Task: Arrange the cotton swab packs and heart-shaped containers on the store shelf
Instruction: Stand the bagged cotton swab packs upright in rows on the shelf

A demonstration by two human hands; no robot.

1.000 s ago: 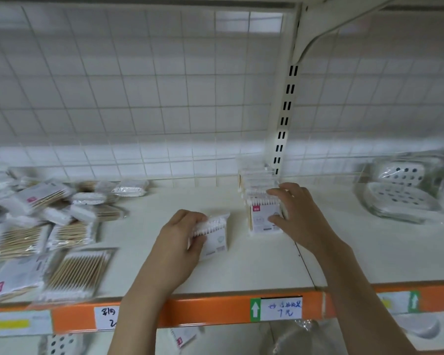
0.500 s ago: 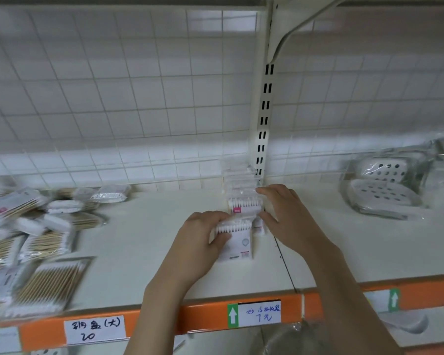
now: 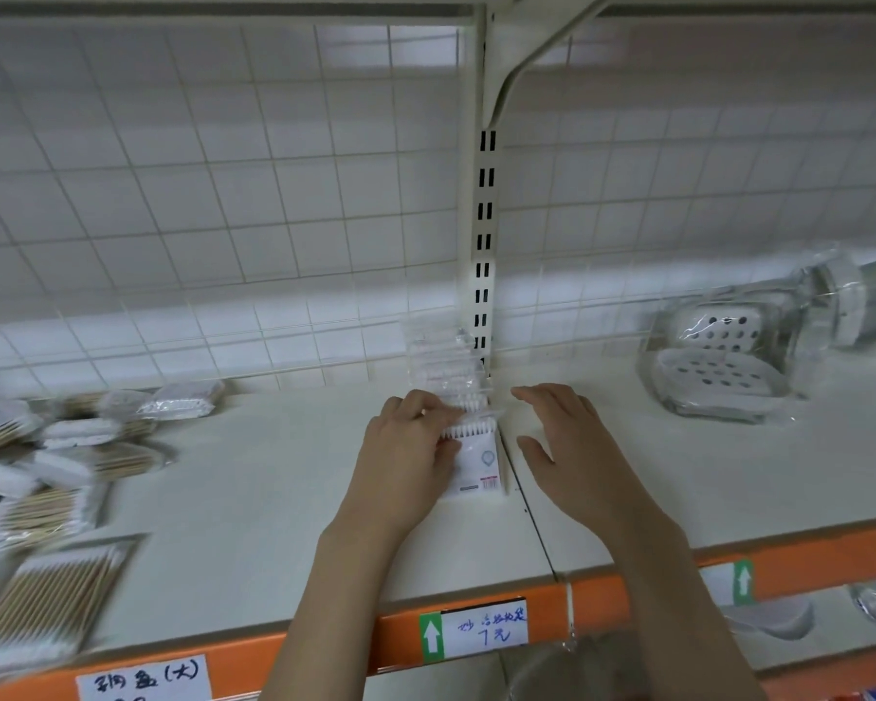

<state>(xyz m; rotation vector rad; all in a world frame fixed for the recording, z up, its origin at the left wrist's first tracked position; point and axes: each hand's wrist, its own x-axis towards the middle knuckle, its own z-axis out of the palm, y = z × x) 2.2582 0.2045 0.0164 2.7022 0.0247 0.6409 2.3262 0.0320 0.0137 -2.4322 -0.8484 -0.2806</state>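
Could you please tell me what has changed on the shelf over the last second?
The left hand carried its cotton swab pack to the right and set it at the front of the row of packs by the upright post, and it still holds the pack. The right hand let go of the row and now hovers open beside it. The loose packs on the left and the soap dishes stayed put.

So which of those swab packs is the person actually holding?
The front pack of the upright row by the shelf post, white-tipped with a barcode, under the left hand. The loose wooden-stick packs lie untouched far left.
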